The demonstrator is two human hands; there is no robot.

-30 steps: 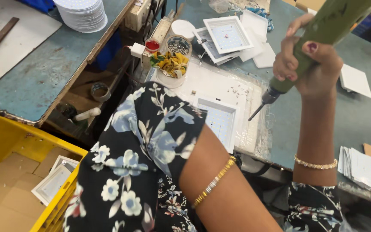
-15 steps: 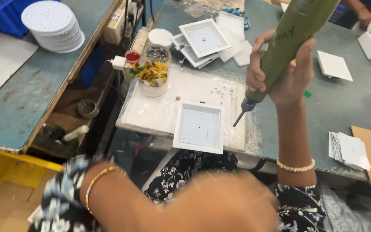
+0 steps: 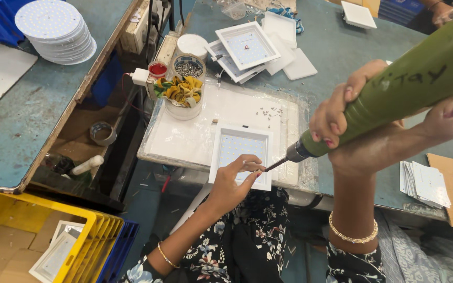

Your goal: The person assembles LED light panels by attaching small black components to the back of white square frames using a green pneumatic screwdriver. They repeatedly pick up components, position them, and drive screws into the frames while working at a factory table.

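Observation:
My right hand [image 3: 363, 120] grips a green electric screwdriver [image 3: 394, 89], its bit tip pointing down-left near the lower right corner of a square white LED panel light [image 3: 239, 152] lying on a white mat [image 3: 195, 131]. My left hand [image 3: 234, 181] rests on the panel's near edge, with fingertips pinching what looks like a small screw at the bit tip. A few loose screws lie on the mat above the panel.
A round tub [image 3: 184, 86] of yellow parts and screws stands at the mat's far left. More square panels [image 3: 247, 47] are stacked behind. Round LED discs [image 3: 53, 29] sit on the left bench. A yellow crate [image 3: 43, 241] holds panels at lower left. Another person's hand [image 3: 444, 10] is at the top right.
My left arm has come forward from below, and its hand now touches the panel's near edge by the bit. The screwdriver has tilted lower towards the panel's corner.

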